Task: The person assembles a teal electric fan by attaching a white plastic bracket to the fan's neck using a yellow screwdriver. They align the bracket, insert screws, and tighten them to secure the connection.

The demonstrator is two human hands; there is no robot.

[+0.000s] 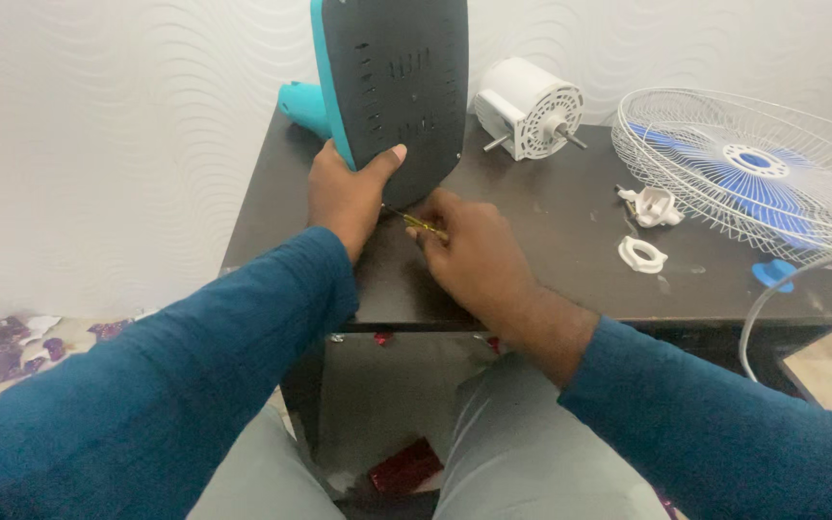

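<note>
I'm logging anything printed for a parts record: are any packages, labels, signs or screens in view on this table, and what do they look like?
None that can be made out: no package, label, sign or screen.
Fan base: held upright by the left hand, teal rim, dark grey underside with slots only.
Motor: white, at the back, no visible label.

A dark wooden table is standing against a pale textured wall. A teal and grey plastic fan base is standing on edge at the table's back left. To its right a white motor is lying, and further right a white wire fan guard is resting over blue blades. Two small white plastic rings are sitting in front of the motor, between base and guard.
</note>
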